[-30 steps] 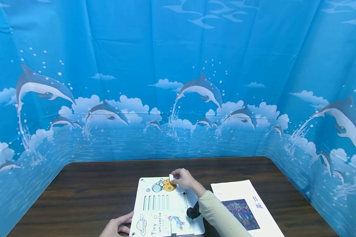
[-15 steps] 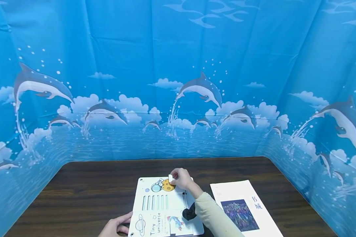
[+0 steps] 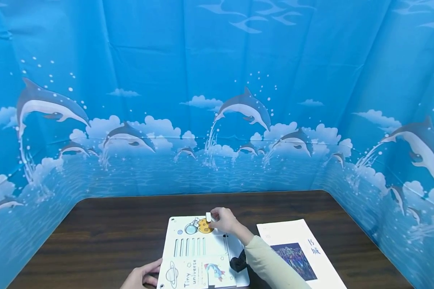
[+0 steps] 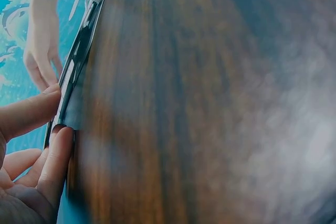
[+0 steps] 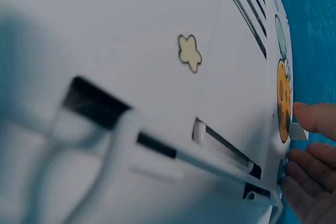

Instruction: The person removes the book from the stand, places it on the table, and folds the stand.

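A white panel (image 3: 190,249) printed with a planet, an astronaut and "Tiny universe" lies on the dark table; it looks like a book stand. My left hand (image 3: 140,277) grips its lower left edge, thumb on one face and fingers on the other, as the left wrist view shows. At the panel's far edge my right hand (image 3: 225,220) pinches a small white tab (image 3: 208,216) beside the printed yellow moon. Close up in the right wrist view, the tab (image 5: 299,131) sits between thumb and fingers. Slots and a thin white bar (image 5: 210,166) show on the panel there.
Right of the panel lies a white book or magazine (image 3: 282,235) with a dark picture on its cover, partly behind my right sleeve (image 3: 271,263). A black wrist device (image 3: 238,263) hangs over the panel's right side. Blue dolphin cloth (image 3: 217,100) surrounds the dark wood table (image 3: 112,233).
My right fingers have shifted slightly at the far edge, and more of the white tab shows now. The left hand keeps its place on the panel.
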Demonstrator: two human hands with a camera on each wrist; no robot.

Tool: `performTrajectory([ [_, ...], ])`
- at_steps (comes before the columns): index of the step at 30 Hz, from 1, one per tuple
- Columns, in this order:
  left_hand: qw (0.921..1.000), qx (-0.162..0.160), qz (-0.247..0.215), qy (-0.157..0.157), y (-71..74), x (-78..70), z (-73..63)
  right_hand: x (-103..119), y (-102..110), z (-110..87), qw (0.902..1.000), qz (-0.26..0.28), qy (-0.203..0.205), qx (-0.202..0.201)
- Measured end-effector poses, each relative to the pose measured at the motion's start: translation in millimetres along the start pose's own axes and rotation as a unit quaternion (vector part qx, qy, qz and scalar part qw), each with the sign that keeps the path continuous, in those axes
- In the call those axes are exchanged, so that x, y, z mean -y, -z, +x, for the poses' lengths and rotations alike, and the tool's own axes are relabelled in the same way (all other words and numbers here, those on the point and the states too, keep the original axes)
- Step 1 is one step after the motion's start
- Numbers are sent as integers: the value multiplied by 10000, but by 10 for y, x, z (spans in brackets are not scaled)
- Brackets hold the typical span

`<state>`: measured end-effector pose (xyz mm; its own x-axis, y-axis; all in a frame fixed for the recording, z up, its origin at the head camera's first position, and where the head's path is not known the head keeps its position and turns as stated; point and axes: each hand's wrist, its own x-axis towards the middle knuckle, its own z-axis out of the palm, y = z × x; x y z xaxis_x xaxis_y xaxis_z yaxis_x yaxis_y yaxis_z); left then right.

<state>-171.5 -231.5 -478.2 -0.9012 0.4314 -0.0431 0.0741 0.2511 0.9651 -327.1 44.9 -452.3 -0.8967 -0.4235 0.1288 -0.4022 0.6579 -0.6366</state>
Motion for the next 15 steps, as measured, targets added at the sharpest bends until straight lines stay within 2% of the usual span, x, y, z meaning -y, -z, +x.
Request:
performTrajectory([
  [7, 9999, 81, -29, 51, 41, 14, -10, -13, 205, -215, 9993, 336, 104, 105],
  [15, 9999, 118, -6, 89, 59, 24, -16, -97, 561, -535, 9990, 297, 289, 134],
])
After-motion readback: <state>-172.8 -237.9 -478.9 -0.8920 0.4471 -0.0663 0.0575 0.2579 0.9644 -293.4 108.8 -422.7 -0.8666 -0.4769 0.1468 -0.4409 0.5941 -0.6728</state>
